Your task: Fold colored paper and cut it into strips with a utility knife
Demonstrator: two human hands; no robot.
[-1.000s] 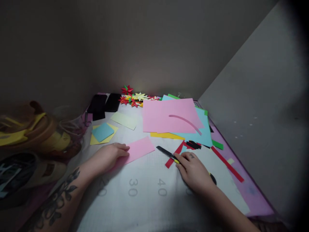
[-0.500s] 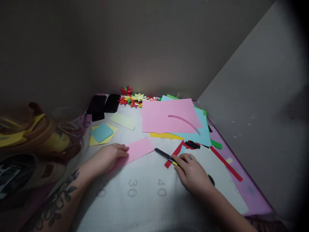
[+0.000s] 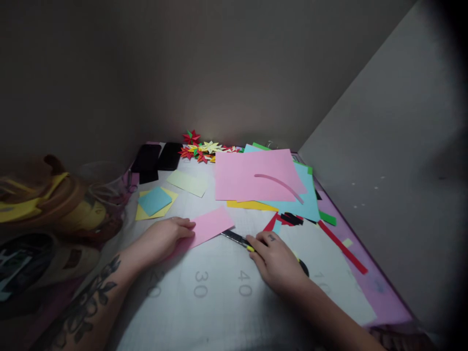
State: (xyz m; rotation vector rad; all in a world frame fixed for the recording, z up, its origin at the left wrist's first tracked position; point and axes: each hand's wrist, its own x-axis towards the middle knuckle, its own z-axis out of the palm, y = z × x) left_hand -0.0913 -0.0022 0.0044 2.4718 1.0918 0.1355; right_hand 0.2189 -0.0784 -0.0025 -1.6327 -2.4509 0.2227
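My left hand is at the left end of a small pink paper, its thumb and fingers close together and holding it on the mat. In my right hand is a utility knife with a dark blade and yellow parts, its handle partly covered by my fingers. The blade points left, and its tip passes under the pink paper's lower right edge or into a fold; I cannot tell which. Past my left hand lies a light blue square on a yellow paper.
A white cutting mat with printed numbers covers the table. Large pink sheets lie over blue ones. Red strips and black scraps are at the right. Folded paper stars and two phones sit by the wall.
My right hand has moved left with the utility knife, bringing the blade tip from beside the pink paper's corner to beneath its edge. My left hand stays in place.
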